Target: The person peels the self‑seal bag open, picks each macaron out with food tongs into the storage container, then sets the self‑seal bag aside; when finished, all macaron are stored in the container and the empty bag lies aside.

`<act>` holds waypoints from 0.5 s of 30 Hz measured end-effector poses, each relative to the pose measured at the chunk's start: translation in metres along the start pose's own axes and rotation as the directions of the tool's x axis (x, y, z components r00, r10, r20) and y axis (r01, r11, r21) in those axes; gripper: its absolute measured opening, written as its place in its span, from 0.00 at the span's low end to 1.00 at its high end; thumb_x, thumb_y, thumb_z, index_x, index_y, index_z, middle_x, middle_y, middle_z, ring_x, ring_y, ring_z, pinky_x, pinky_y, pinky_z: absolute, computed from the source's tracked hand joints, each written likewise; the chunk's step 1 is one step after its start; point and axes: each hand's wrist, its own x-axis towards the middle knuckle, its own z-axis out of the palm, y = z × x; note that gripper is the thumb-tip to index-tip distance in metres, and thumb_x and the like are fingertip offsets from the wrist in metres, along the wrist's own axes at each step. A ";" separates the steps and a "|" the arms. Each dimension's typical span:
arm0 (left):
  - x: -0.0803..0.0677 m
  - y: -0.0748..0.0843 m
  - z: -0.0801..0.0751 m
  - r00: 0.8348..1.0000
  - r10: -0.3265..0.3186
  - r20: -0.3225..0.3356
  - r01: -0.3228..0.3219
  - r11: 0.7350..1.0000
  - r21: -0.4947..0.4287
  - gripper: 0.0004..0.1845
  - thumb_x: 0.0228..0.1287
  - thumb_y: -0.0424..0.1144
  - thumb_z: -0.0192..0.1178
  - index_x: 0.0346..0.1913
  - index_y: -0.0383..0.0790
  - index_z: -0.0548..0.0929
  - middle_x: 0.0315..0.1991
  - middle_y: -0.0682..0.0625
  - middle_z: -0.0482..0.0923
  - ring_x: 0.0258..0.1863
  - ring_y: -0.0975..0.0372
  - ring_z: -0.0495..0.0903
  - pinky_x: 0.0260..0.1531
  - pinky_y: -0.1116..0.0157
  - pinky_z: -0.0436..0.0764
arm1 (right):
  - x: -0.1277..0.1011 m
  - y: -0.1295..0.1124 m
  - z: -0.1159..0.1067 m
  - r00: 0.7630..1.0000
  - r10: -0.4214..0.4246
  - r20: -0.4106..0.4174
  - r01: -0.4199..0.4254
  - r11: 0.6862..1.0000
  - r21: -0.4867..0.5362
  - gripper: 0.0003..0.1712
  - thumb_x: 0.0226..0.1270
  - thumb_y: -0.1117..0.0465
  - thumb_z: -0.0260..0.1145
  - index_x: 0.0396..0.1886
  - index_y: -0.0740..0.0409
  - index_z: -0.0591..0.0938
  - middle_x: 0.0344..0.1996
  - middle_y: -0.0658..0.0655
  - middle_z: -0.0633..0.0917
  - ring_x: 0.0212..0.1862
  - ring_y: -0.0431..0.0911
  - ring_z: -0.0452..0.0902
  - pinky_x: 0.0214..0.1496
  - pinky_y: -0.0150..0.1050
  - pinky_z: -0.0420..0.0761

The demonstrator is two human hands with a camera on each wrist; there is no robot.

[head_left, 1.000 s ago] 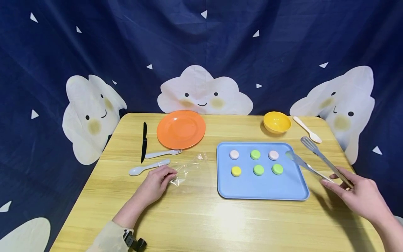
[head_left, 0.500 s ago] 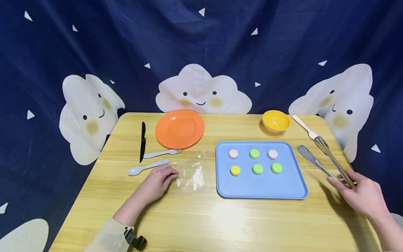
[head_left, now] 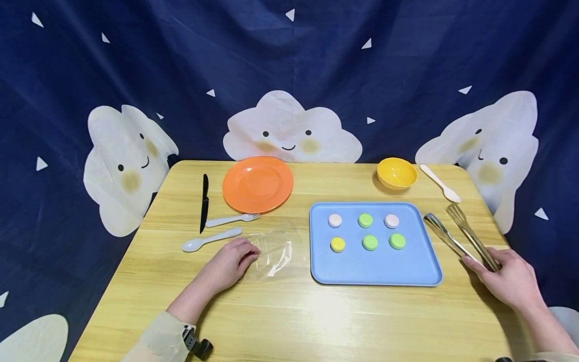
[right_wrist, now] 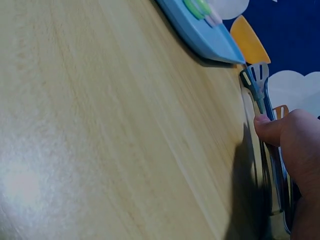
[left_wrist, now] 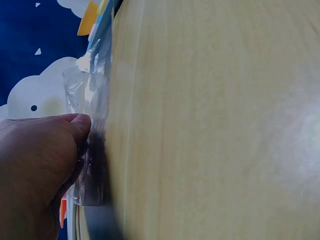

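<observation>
My left hand pinches the near-left edge of a clear plastic bag, seen crumpled and shiny between thumb and fingers in the left wrist view too. At the right, my right hand holds metal tongs, their slotted ends spread apart and pointing away from me. The thumb lies along one arm of the tongs in the right wrist view. Between the hands sits a blue tray bearing several macarons: pale pink, green and a yellow one.
An orange plate lies at the back left, near a black knife, a white fork and a white spoon. At the back right are a yellow bowl and another white spoon. A dark blue curtain hangs behind.
The tongs have swung right, from over the tray's right edge to beside it, and sit lower now. The bag has spread flatter and shifted slightly toward me; my left hand keeps its pinch.
</observation>
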 end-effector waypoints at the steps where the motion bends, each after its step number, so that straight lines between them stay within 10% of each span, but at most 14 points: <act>1: 0.000 0.000 0.000 1.000 0.003 0.002 -0.003 1.000 0.004 0.04 0.71 0.32 0.71 0.44 0.43 0.89 0.41 0.56 0.83 0.45 0.62 0.82 0.50 0.58 0.87 | 0.000 0.000 0.000 1.000 0.000 -0.001 0.000 1.000 -0.002 0.19 0.61 0.48 0.80 0.31 0.57 0.85 0.28 0.64 0.82 0.36 0.66 0.78 0.31 0.58 0.70; 11: -0.002 -0.001 -0.003 0.999 0.033 0.041 -0.036 0.997 0.074 0.05 0.72 0.35 0.70 0.47 0.41 0.88 0.45 0.52 0.83 0.50 0.58 0.81 0.57 0.56 0.84 | 0.001 -0.003 -0.002 0.998 0.039 0.052 -0.039 0.999 -0.001 0.24 0.60 0.45 0.82 0.21 0.48 0.76 0.18 0.50 0.70 0.25 0.42 0.66 0.24 0.42 0.63; 15: -0.005 0.001 -0.009 0.999 -0.035 0.039 0.034 0.999 0.033 0.10 0.73 0.40 0.70 0.52 0.41 0.87 0.49 0.52 0.84 0.52 0.59 0.84 0.59 0.55 0.84 | 0.000 -0.007 -0.006 0.990 0.092 0.107 -0.091 0.996 -0.019 0.28 0.61 0.41 0.81 0.31 0.58 0.78 0.20 0.57 0.75 0.27 0.52 0.72 0.25 0.46 0.68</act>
